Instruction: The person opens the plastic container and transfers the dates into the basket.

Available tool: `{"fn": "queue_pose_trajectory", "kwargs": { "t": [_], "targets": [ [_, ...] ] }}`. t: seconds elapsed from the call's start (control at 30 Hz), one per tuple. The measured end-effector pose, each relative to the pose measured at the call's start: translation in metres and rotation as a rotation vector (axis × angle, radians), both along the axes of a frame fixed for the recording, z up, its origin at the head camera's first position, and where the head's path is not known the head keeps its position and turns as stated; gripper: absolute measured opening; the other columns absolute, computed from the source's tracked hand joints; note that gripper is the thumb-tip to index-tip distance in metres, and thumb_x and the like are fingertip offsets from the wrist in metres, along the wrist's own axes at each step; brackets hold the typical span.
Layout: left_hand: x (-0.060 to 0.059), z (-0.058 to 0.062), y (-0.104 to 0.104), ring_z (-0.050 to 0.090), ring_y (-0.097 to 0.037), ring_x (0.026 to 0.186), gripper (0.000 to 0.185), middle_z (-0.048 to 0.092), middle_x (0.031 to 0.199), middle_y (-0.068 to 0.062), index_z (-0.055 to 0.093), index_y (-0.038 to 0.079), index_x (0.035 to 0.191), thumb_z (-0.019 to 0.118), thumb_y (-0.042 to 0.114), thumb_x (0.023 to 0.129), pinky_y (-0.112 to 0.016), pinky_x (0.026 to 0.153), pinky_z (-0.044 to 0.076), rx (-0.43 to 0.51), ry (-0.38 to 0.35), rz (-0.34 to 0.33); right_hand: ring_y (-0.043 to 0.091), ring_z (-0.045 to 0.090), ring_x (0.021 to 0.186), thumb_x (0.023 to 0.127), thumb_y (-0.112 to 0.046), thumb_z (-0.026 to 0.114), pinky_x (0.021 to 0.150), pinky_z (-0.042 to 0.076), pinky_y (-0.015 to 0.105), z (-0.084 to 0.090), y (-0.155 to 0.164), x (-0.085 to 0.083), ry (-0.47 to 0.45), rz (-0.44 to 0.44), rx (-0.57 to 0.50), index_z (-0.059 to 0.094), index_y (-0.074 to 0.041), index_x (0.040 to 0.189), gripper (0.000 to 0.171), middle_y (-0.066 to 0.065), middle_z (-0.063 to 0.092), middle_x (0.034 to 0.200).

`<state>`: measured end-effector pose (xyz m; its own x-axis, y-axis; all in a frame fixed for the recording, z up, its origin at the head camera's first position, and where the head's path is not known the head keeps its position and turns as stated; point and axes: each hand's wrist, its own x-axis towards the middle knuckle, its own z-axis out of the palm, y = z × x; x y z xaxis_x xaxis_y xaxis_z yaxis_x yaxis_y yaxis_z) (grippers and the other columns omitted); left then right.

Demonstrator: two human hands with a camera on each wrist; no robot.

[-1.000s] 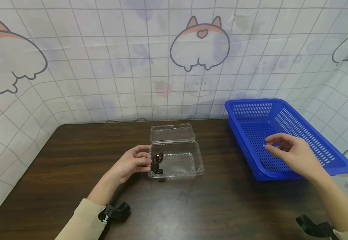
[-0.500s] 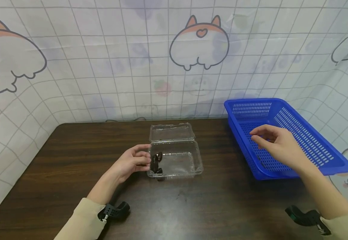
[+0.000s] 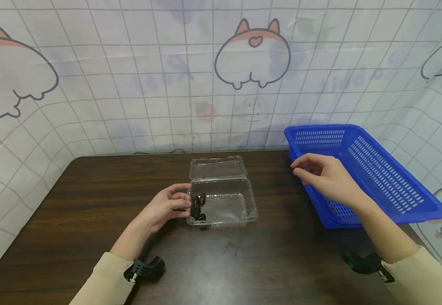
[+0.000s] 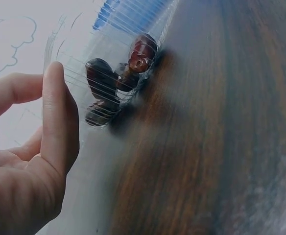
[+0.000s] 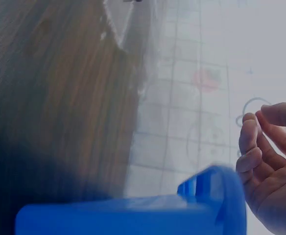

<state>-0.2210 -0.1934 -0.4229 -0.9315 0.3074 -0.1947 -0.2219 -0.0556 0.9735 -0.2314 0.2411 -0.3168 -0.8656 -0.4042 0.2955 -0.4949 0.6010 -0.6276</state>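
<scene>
- Step in hand, judged: the transfer of small dark pieces between the blue basket (image 3: pixel 362 169) and the clear box (image 3: pixel 222 203); the right hand (image 3: pixel 325 176) was in the air between the two, above the basket's near-left rim.
- Right hand: fingers loosely curled, thumb close to the fingertips. Whether anything was pinched between them cannot be told; the right wrist view showed only bent fingers (image 5: pixel 253 147) with nothing visible in them.
- Left hand (image 3: pixel 167 207): fingers curled round the box's left wall, thumb on the near side, steadying it on the table (image 3: pixel 110 203).
- Next move, judged: called for the box to be kept steady and its open mouth kept free, with a careful approach over its thin rim.
- Clear box: thin transparent plastic, rectangular, ribbed walls, rounded corners; hinged lid (image 3: pixel 218 167) laid open flat on the far side.
- Dark pieces (image 3: pixel 199 206): oblong, wrinkled, glossy brown-black, date-like; clustered against the box's left wall, just beside the left fingertips (image 4: pixel 55 98).
- Blue basket: rigid plastic, rectangular, slotted walls and floor; at right, well apart from the box.
- Table: dark wood-grain surface, matt.
- Backdrop (image 3: pixel 129 84): pale gridded cloth with cartoon cats.
</scene>
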Motion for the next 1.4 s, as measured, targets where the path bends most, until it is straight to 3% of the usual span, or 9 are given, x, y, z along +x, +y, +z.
{"fn": "queue_pose_trajectory", "kwargs": {
  "t": [0.47, 0.93, 1.4],
  "targets": [
    [0.0, -0.001, 0.0, 0.065, -0.016, 0.082, 0.063, 0.061, 0.102, -0.007, 0.035, -0.002, 0.154, 0.063, -0.002, 0.098, -0.033, 0.079, 0.061, 0.012, 0.007, -0.008, 0.018, 0.066, 0.076, 0.102, -0.022, 0.067, 0.063, 0.054, 0.034, 0.004, -0.041, -0.01, -0.108, 0.095, -0.008, 0.072, -0.013, 0.113, 0.015, 0.001, 0.071, 0.094],
    [-0.001, 0.0, 0.0, 0.065, -0.017, 0.082, 0.063, 0.061, 0.103, -0.007, 0.035, -0.002, 0.155, 0.063, -0.003, 0.098, -0.032, 0.079, 0.061, 0.014, 0.003, -0.011, 0.026, 0.068, 0.08, 0.102, -0.018, 0.067, 0.057, 0.054, 0.036, -0.004, -0.073, -0.016, -0.167, 0.173, -0.036, 0.071, -0.015, 0.116, 0.015, 0.001, 0.071, 0.094],
    [-0.001, 0.0, 0.001, 0.065, -0.017, 0.085, 0.063, 0.061, 0.106, -0.008, 0.034, -0.001, 0.155, 0.061, -0.003, 0.098, -0.033, 0.081, 0.06, 0.0, -0.005, -0.012, 0.014, 0.064, 0.088, 0.101, -0.018, 0.069, 0.071, 0.053, 0.036, -0.027, -0.106, -0.018, -0.168, 0.26, 0.005, 0.072, -0.013, 0.115, 0.015, -0.004, 0.07, 0.101]
  ]
}}
